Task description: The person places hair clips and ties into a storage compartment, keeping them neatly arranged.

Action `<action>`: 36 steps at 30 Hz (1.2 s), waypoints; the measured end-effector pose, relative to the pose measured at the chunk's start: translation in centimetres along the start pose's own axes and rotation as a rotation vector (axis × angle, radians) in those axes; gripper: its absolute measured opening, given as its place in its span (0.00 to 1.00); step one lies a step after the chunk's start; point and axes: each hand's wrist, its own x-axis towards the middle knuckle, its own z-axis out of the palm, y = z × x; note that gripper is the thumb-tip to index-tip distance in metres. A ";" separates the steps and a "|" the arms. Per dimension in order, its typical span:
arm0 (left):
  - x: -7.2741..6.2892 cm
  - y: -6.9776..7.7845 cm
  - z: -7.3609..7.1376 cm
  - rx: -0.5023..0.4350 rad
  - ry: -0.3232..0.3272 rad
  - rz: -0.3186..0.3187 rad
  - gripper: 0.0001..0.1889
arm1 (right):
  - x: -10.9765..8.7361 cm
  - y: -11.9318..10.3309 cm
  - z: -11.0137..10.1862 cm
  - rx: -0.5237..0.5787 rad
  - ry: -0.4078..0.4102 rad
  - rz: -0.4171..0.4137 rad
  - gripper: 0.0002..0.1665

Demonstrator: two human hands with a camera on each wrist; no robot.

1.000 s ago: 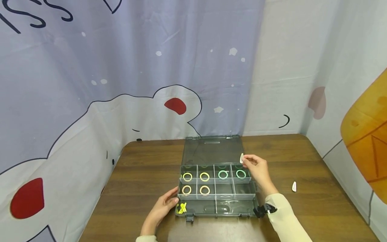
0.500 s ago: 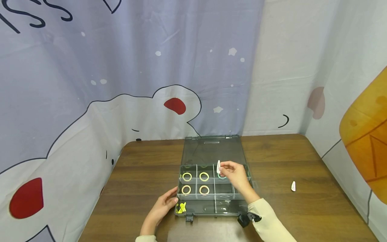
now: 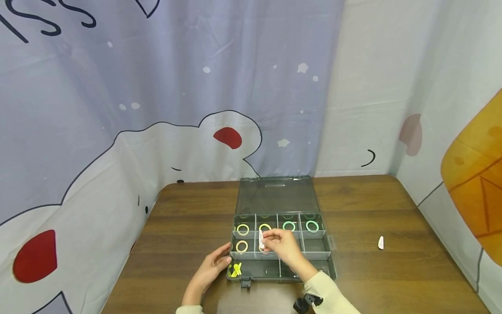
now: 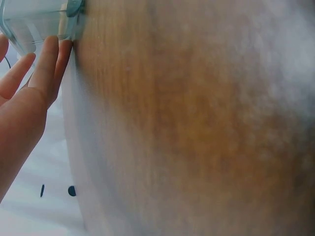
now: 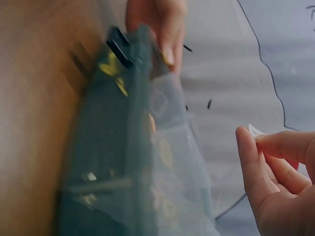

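Note:
My right hand pinches a white snap hair clip between thumb and fingertips, above the middle of a grey see-through compartment box. In the right wrist view only the clip's tip shows past the fingers. At the box's left side rests my left hand, its fingers fairly straight against the wall. Yellow rings, green rings and a peach ring lie in separate compartments. The right hand partly hides another ring. Yellow clips sit in the front left compartment.
A second white hair clip lies on the wooden table to the right of the box. The box's lid is folded back toward the curtain. A black latch juts from the box's front edge.
The right hand has carried the white hair clip leftward and toward the front, from the box's back right corner to its middle. The left hand has stayed at the box's side.

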 end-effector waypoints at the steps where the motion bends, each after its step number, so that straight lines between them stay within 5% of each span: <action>1: 0.0 0.0 0.0 0.002 0.001 0.000 0.28 | -0.3 -0.2 0.3 -0.005 -0.009 0.004 0.10; 9: 0.2 -0.1 0.0 -0.009 0.027 -0.017 0.29 | -2.3 -1.6 1.9 -0.036 -0.098 0.012 0.09; 20: 0.0 0.0 0.1 0.019 0.021 -0.003 0.28 | -1.5 2.7 2.3 0.016 -0.165 0.123 0.10; 36: 0.1 0.1 0.0 0.005 0.031 -0.026 0.29 | -0.9 2.9 2.5 -0.084 -0.205 0.182 0.09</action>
